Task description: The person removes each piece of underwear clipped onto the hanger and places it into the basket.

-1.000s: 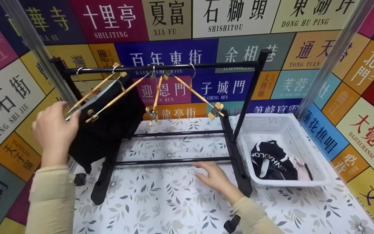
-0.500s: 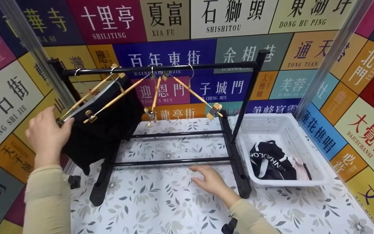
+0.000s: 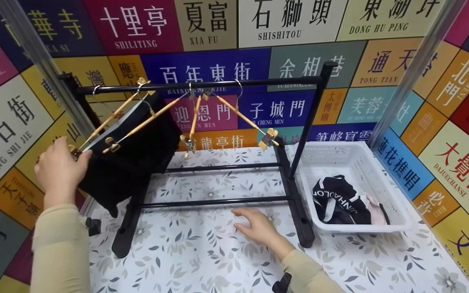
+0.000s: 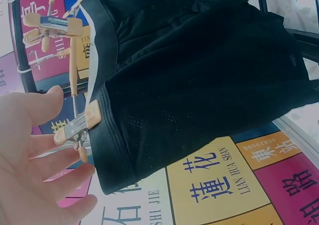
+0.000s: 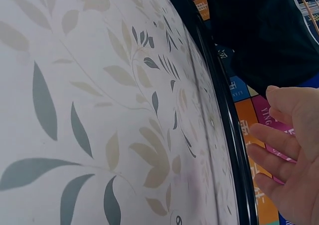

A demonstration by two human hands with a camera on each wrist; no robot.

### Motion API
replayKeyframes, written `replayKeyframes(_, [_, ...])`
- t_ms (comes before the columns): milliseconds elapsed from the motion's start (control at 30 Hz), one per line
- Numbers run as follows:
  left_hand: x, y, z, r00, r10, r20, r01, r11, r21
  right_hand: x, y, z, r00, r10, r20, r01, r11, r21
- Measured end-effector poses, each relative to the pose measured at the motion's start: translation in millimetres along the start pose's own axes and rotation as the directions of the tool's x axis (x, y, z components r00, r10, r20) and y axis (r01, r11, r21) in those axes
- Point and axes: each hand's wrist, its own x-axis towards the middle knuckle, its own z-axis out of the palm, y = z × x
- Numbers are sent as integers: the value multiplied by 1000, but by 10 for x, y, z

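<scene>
On the rack's left side hangs a black garment with a waistband (image 3: 124, 167), held by a wooden clip hanger (image 3: 112, 116). My left hand (image 3: 60, 173) is at the hanger's near end. In the left wrist view its thumb and fingers stand apart around the metal-and-wood clip (image 4: 77, 129), which bites the waistband's edge; the fingers are not closed on it. My right hand (image 3: 257, 230) hovers low in front of the rack, fingers loosely bent, holding nothing. The right wrist view shows that hand (image 5: 294, 155) with fingers spread.
Other clip hangers, such as a right-hand one (image 3: 242, 114) and a middle one (image 3: 195, 118), hang bare on the black rack bar (image 3: 279, 82). A white basket (image 3: 364, 229) at the right holds black and pink clothes (image 3: 340, 203). A leaf-patterned cloth (image 3: 193, 260) covers the table.
My left hand moves slightly left and down, and the clip comes into sight between its thumb and fingers. The near end of the garment shifts left with it. The right hand drifts slightly left.
</scene>
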Motion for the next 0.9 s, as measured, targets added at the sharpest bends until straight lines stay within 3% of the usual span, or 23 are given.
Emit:
replayKeyframes(400, [39, 26, 90, 1000, -21, 8, 21, 1000, -19, 78, -63, 26, 1000, -8, 12, 8, 1000, -3])
replayKeyframes(633, [26, 57, 146, 1000, 13, -16, -14, 996, -84, 218, -109, -59, 996, -84, -24, 84, 996, -11])
replayKeyframes(900, [31, 102, 161, 1000, 2, -18, -5, 992, -124, 369, -193, -193, 999, -19, 32, 19, 1000, 20])
